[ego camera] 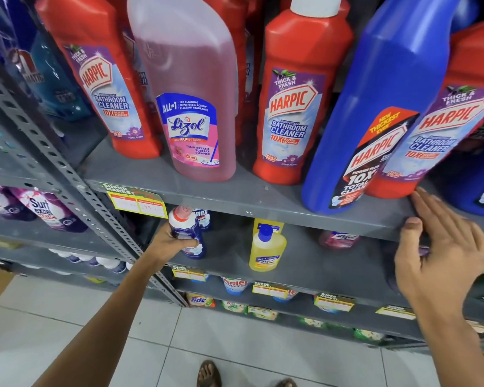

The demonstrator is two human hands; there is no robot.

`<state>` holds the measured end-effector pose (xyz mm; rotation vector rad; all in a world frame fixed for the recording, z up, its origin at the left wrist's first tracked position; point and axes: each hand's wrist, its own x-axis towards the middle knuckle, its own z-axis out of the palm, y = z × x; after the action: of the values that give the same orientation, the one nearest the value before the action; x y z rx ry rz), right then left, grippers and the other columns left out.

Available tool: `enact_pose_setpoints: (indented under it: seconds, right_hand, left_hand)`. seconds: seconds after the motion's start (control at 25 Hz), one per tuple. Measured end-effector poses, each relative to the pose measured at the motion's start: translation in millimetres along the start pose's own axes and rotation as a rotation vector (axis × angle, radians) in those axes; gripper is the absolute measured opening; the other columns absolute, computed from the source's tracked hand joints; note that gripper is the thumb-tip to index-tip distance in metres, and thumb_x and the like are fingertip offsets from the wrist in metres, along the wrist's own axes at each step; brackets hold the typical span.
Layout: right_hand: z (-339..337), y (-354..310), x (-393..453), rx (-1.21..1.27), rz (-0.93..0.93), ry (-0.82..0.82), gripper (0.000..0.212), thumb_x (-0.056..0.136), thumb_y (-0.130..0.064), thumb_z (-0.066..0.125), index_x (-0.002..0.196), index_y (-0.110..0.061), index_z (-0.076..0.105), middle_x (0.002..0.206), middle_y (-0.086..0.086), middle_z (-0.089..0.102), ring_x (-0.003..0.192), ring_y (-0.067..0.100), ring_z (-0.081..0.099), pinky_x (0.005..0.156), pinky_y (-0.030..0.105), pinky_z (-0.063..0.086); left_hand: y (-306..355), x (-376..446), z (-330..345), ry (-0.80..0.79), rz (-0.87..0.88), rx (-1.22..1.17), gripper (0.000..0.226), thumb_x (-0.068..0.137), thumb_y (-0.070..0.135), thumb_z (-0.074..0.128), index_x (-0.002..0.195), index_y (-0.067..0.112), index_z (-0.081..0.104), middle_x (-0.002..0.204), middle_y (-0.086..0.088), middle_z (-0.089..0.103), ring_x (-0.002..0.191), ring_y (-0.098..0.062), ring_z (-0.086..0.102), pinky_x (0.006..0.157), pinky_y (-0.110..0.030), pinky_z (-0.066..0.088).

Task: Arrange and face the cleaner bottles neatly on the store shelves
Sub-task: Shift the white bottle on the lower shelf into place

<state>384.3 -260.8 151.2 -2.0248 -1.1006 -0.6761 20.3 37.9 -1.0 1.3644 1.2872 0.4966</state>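
Note:
On the upper grey shelf [263,199] stand red Harpic bottles [294,107], one at the left [101,79], a pink Lizol bottle [190,107] and a blue Harpic bottle [375,121]. Another red Harpic bottle [442,129] leans at the right, its base on the shelf edge. My right hand [442,255] is open just below that base, fingertips touching the shelf edge. My left hand [171,241] grips a small dark blue bottle with a white-and-red cap [186,233] on the shelf below, at its left end. A yellow Lizol bottle [267,247] stands to its right.
A perforated grey upright [67,174] separates this bay from one holding Surf Excel pouches [42,208]. Yellow price tags [137,202] hang on shelf edges. Lower shelves hold Ariel and Tide packs [199,300]. The floor is tiled [95,344], and my sandalled foot [208,372] shows.

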Motion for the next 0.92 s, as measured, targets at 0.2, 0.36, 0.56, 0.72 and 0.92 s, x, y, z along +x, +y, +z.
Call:
enact_pose_setpoints:
  seconds: [0.2, 0.36, 0.56, 0.72, 0.92]
  right_hand:
    - [0.7, 1.2, -0.5, -0.011, 0.018, 0.012, 0.043, 0.108, -0.020, 0.051, 0.142, -0.005, 0.073, 0.147, 0.012, 0.072, 0.138, 0.031, 0.068, 0.122, 0.025, 0.028]
    - [2.8, 2.1, -0.6, -0.005, 0.030, 0.016, 0.044, 0.108, -0.021, 0.050, 0.142, -0.006, 0.073, 0.147, 0.010, 0.072, 0.139, 0.029, 0.067, 0.123, 0.022, 0.026]
    - [5.9, 3.8, -1.2, -0.003, 0.031, 0.015, 0.044, 0.108, -0.023, 0.050, 0.143, -0.007, 0.073, 0.147, 0.010, 0.073, 0.139, 0.028, 0.067, 0.119, 0.037, 0.036]
    - [5.4, 4.1, -0.6, -0.015, 0.035, 0.018, 0.045, 0.108, -0.023, 0.049, 0.143, -0.008, 0.073, 0.147, 0.009, 0.073, 0.138, 0.028, 0.068, 0.119, 0.038, 0.037]
    - [7.0, 3.9, -1.0, -0.026, 0.044, 0.012, 0.046, 0.107, -0.024, 0.049, 0.144, -0.010, 0.073, 0.149, 0.005, 0.072, 0.140, 0.025, 0.067, 0.120, 0.044, 0.039]
  left_hand:
    - [2.1, -3.9, 1.1, 0.000, -0.004, 0.024, 0.062, 0.078, -0.009, 0.088, 0.132, 0.010, 0.064, 0.121, -0.013, 0.075, 0.117, -0.033, 0.069, 0.104, -0.047, 0.055]
    - [-7.0, -12.7, 3.1, 0.013, 0.001, 0.028, 0.079, 0.071, -0.002, 0.097, 0.140, 0.009, 0.059, 0.127, -0.013, 0.076, 0.115, -0.032, 0.072, 0.108, -0.049, 0.056]
    - [-2.2, -24.5, 12.2, 0.145, 0.064, 0.160, 0.087, 0.068, 0.019, 0.102, 0.142, 0.016, 0.057, 0.119, -0.006, 0.075, 0.106, -0.026, 0.072, 0.097, -0.035, 0.055]
    - [6.4, -31.0, 27.0, 0.234, 0.020, 0.127, 0.080, 0.071, 0.019, 0.101, 0.139, 0.016, 0.059, 0.112, -0.005, 0.073, 0.099, -0.025, 0.071, 0.097, -0.033, 0.054]
    - [2.4, -32.3, 34.8, 0.305, 0.008, 0.197, 0.051, 0.071, 0.023, 0.100, 0.113, 0.015, 0.071, 0.097, -0.009, 0.078, 0.088, -0.025, 0.072, 0.099, -0.041, 0.058]
